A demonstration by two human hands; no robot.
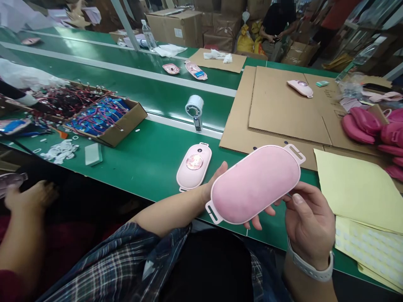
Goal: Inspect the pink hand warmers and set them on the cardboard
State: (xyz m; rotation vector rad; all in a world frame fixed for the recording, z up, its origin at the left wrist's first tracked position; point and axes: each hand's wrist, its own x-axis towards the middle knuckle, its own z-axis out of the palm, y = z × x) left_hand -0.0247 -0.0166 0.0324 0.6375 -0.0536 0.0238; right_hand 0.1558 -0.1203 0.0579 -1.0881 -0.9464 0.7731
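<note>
Head view: pink device (255, 184), long axis rising rightward.

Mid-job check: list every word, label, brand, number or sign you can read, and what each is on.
No text can be read.
Pink device in the hands: none on the side shown.
Pink device on the bench: round panel markings, too small.
Carton at the back: white label, too small.
Flat cardboard: faint print, blurred.
</note>
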